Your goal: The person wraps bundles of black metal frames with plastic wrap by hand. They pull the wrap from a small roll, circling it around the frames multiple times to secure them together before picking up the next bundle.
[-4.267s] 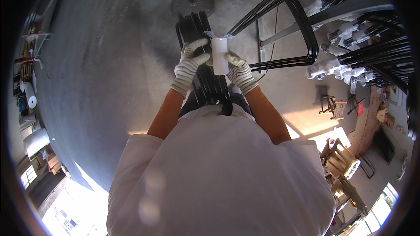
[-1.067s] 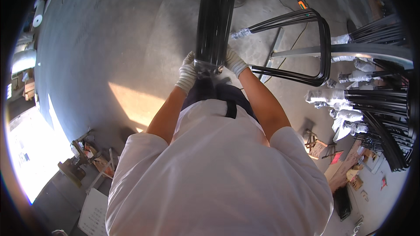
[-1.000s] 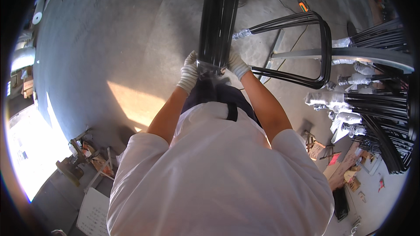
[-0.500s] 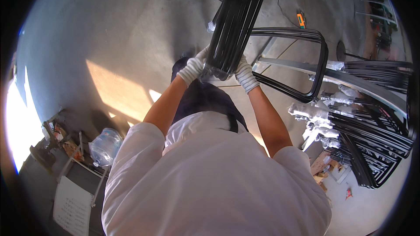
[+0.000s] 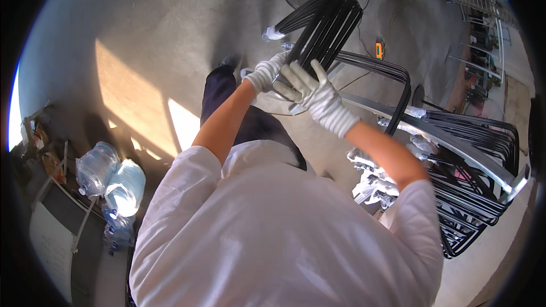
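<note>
Seen from above, a person in a white shirt and dark trousers wears striped pale gloves. The left hand (image 5: 265, 75) grips the near left edge of a bundle of black bent metal tubes (image 5: 333, 25), which slants up and away to the right, ahead of the body. The right hand (image 5: 318, 95) is unclenched, fingers spread over the bundle's near end; contact is unclear. To the right, more bent black tubes (image 5: 478, 128) surround a grey metal rail (image 5: 466, 157). Clear plastic jugs (image 5: 98, 166) lie at lower left.
</note>
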Tool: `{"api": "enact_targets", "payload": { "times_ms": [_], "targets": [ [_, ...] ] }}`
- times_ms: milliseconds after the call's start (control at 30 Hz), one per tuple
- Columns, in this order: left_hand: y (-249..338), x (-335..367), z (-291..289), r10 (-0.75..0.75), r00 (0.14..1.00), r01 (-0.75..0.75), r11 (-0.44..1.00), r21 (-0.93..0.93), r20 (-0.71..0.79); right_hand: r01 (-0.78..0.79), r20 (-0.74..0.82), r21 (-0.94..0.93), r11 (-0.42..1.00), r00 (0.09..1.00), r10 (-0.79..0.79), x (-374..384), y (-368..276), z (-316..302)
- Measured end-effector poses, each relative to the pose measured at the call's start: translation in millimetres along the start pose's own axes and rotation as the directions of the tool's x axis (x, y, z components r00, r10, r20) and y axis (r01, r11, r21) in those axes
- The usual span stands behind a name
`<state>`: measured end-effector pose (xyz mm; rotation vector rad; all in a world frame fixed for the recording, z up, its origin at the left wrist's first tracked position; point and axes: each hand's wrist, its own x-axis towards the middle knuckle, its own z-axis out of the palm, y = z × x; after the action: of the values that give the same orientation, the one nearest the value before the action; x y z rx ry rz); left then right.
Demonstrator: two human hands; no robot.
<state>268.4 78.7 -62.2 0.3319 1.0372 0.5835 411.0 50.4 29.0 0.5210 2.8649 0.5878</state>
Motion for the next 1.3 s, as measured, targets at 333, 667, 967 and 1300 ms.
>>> {"api": "enact_targets", "payload": {
  "times_ms": [333, 667, 967, 1300],
  "targets": [
    [-22.2, 36.8, 0.9, 0.101, 0.988, -0.099, 0.995, -0.025, 0.117, 0.369, -0.142, 0.195, 0.909, 0.927, -0.346, 31.0, 26.5, 8.4],
    [6.4, 25.7, -26.3, 0.337, 0.866, -0.466, 0.813, 0.350, 0.370, 0.384, -0.015, 0.319, 0.867, 0.916, -0.400, 23.1, 26.6, 13.1],
    [-40.5, -36.2, -62.0, 0.334, 0.740, -0.486, 0.866, 0.121, 0.584, 0.378, -0.051, 0.280, 0.882, 0.924, -0.380, 14.6, 26.6, 13.3],
    [-73.8, -94.9, 41.8, 0.686, 0.631, -0.690, 0.282, 0.667, 0.363, 0.063, 0.017, 0.306, 0.950, 0.997, -0.071, 17.0, 17.0, 7.6]
  ]
}}
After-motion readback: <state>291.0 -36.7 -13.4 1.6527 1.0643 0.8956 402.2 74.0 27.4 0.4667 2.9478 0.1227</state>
